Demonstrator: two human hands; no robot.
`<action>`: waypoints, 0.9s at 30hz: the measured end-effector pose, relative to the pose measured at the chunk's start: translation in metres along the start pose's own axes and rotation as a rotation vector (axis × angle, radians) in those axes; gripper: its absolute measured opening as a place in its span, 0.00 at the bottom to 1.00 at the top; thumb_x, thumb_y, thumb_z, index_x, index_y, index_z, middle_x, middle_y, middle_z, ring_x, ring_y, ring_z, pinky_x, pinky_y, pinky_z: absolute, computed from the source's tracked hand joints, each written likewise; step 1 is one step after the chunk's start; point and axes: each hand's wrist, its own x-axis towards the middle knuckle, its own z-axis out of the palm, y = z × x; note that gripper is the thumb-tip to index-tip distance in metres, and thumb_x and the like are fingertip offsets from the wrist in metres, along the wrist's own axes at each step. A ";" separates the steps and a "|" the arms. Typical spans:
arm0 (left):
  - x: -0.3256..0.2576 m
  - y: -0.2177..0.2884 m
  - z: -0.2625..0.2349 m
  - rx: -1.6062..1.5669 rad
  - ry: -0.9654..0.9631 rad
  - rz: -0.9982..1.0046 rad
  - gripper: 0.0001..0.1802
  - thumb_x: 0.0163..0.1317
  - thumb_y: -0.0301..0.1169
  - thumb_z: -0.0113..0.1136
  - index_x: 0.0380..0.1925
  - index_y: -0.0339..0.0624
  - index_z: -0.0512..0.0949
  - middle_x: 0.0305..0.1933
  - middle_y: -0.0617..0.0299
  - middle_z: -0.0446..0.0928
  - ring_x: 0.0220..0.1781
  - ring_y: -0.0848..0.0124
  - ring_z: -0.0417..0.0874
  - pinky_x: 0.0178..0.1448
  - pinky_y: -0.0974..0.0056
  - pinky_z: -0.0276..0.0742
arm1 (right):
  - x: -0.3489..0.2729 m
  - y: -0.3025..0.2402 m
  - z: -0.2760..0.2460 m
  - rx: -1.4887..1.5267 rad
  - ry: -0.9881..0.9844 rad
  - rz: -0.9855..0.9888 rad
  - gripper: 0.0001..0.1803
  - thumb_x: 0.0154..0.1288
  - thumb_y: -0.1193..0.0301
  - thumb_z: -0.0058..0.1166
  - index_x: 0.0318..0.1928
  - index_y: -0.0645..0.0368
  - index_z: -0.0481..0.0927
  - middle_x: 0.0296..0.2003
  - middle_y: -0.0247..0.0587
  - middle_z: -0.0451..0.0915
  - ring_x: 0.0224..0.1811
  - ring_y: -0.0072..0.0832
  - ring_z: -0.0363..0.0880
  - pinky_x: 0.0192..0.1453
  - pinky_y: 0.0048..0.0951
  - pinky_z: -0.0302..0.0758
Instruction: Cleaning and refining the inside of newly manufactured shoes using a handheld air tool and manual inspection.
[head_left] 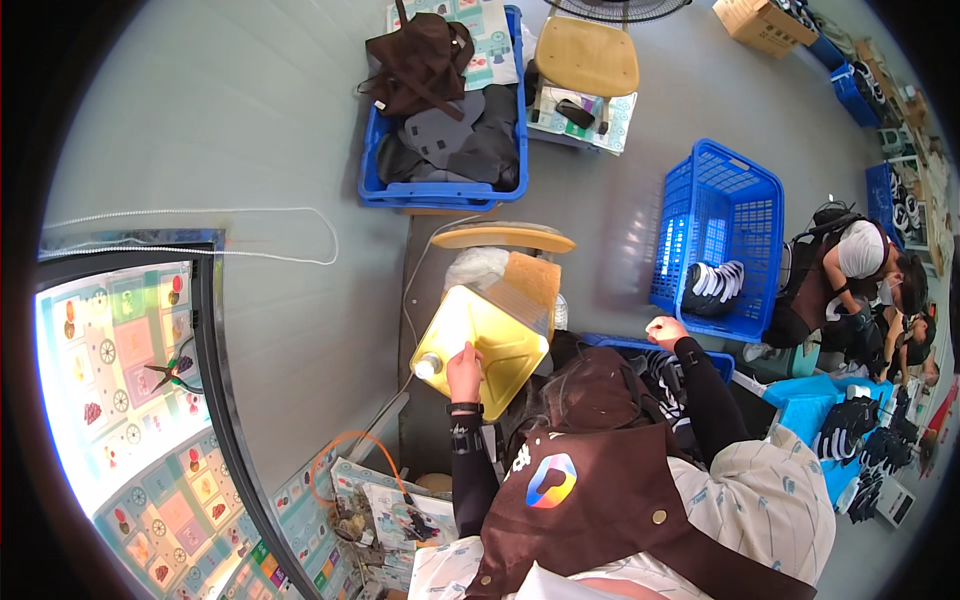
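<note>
head view, left hand, fingers grasping yellow can, right hand loosely clenched near blue basket

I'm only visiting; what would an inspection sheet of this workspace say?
Surface: gray floor; the can's support is mostly hidden.
Job's things: yellow can with white cap.
Clutter: pliers on a patterned covering; brown bundle on a blue crate.
Hands: left hand at the can's top, grip unclear; right hand near a blue basket, fingers curled.
Cables: orange cord, looped at left.
Surroundings: wooden chair ahead; co-workers at right.
</note>
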 end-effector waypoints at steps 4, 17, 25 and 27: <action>0.023 -0.003 0.036 0.103 -0.011 0.001 0.26 0.77 0.46 0.52 0.27 0.36 0.81 0.17 0.67 0.69 0.16 0.75 0.66 0.22 0.66 0.65 | 0.002 0.019 -0.003 0.080 0.037 -0.083 0.10 0.65 0.70 0.56 0.40 0.63 0.85 0.32 0.43 0.87 0.35 0.31 0.88 0.43 0.32 0.82; 0.037 -0.016 0.055 0.578 0.047 0.531 0.18 0.70 0.39 0.61 0.43 0.31 0.77 0.35 0.47 0.83 0.37 0.55 0.85 0.42 0.56 0.80 | 0.009 0.063 0.006 0.185 0.032 0.032 0.11 0.67 0.67 0.57 0.41 0.62 0.84 0.30 0.40 0.87 0.31 0.27 0.85 0.34 0.30 0.80; 0.016 0.017 -0.042 1.530 0.150 0.737 0.27 0.56 0.43 0.73 0.48 0.43 0.72 0.47 0.58 0.74 0.53 0.57 0.78 0.49 0.56 0.80 | 0.017 0.018 0.019 0.099 -0.040 0.001 0.10 0.68 0.71 0.55 0.41 0.65 0.84 0.32 0.44 0.88 0.34 0.30 0.87 0.41 0.31 0.83; 0.032 0.016 -0.047 1.642 0.156 0.829 0.24 0.56 0.46 0.72 0.46 0.47 0.74 0.43 0.63 0.75 0.49 0.61 0.80 0.45 0.56 0.80 | 0.013 0.014 0.018 0.117 -0.015 0.013 0.10 0.68 0.71 0.54 0.41 0.65 0.85 0.32 0.43 0.88 0.34 0.29 0.87 0.41 0.31 0.82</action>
